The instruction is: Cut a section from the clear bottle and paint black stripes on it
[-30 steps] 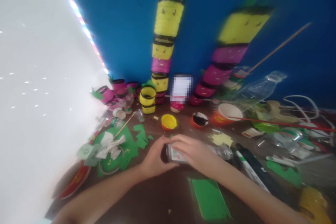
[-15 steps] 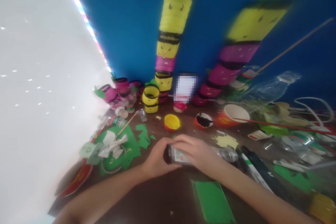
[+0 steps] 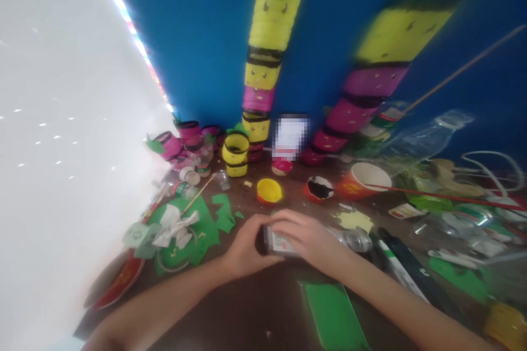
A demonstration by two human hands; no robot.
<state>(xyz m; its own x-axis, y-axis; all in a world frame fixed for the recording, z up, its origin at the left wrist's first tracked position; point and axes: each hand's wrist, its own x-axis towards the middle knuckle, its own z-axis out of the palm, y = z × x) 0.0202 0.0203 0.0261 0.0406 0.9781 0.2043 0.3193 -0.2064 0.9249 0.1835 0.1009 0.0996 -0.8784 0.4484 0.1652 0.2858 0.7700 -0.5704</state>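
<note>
While a green pack is lying nearest, the left hand is curling around one end of a sideways bottle, the right hand is clasping its middle, and beyond them a yellow cup is standing before two towers

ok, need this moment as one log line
left hand: around left end of labelled bottle | right hand: curled over it from above | beyond hands: yellow-lined cup | nearer: green sheet
</note>
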